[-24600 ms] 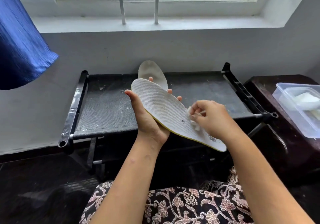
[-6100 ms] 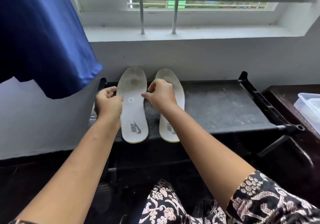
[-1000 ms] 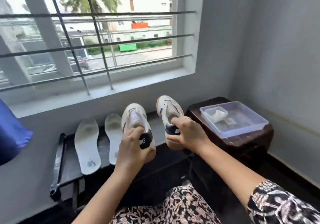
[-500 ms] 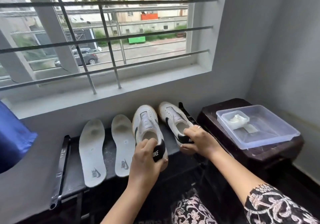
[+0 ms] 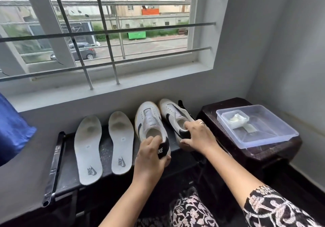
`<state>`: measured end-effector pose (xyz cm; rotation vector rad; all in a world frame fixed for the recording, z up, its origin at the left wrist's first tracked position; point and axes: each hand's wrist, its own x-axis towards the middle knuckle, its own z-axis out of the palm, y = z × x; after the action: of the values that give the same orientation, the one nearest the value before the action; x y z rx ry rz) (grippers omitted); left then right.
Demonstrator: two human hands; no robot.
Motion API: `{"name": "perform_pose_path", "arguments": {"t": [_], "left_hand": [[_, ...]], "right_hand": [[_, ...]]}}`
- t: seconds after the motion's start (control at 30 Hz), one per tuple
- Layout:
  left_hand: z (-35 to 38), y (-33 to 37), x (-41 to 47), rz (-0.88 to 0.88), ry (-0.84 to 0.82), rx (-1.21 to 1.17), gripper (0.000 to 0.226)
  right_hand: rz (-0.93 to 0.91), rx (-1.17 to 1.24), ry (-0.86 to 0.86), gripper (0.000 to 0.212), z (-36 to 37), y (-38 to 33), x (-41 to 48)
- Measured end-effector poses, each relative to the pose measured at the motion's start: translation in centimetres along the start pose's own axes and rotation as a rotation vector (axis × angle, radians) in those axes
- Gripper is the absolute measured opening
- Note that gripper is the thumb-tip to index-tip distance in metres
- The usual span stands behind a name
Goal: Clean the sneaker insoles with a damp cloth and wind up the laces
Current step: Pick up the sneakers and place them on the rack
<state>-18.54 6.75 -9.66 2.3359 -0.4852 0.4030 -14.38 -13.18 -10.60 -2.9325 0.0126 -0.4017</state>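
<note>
Two white insoles lie side by side on the black rack (image 5: 58,158), the left insole (image 5: 88,149) and the right insole (image 5: 121,142), both logo end toward me. To their right stand two white sneakers with black heels and no laces. My left hand (image 5: 149,158) grips the heel of the left sneaker (image 5: 149,121). My right hand (image 5: 198,135) grips the heel of the right sneaker (image 5: 174,112). Both sneakers rest on the rack with toes toward the wall.
A dark wooden stool (image 5: 255,153) at the right carries a clear plastic tub (image 5: 267,135) holding a smaller container with a white cloth (image 5: 234,118). Blue fabric (image 5: 12,132) hangs at the left. A barred window and sill run above the rack.
The two sneakers, held up in the air a second ago, have come down onto the rack beside the insoles. Both hands still hold the heels.
</note>
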Motion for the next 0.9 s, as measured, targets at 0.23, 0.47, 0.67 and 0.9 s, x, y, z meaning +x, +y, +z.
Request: {"name": "perform_pose_path", "arguments": {"t": [0.23,0.47,0.67,0.9], "left_hand": [[0.4,0.2,0.0,-0.003,0.027,-0.021,0.032],[0.8,-0.2,-0.2,-0.008,-0.031,0.05,0.035],[1.6,-0.9,1.5,0.002,-0.1,0.051,0.041],[3.2,-1.8,2.0,0.066,-0.198,0.03,0.038]], "right_hand": [[0.308,0.276,-0.243,0.057,-2.7,-7.9,1.7],[0.341,0.203,-0.452,0.018,-3.0,-9.5,2.9],[0.32,0.162,-0.426,0.013,-3.0,-9.6,4.0],[0.269,0.074,-0.394,0.009,-1.5,-8.4,4.8]]}}
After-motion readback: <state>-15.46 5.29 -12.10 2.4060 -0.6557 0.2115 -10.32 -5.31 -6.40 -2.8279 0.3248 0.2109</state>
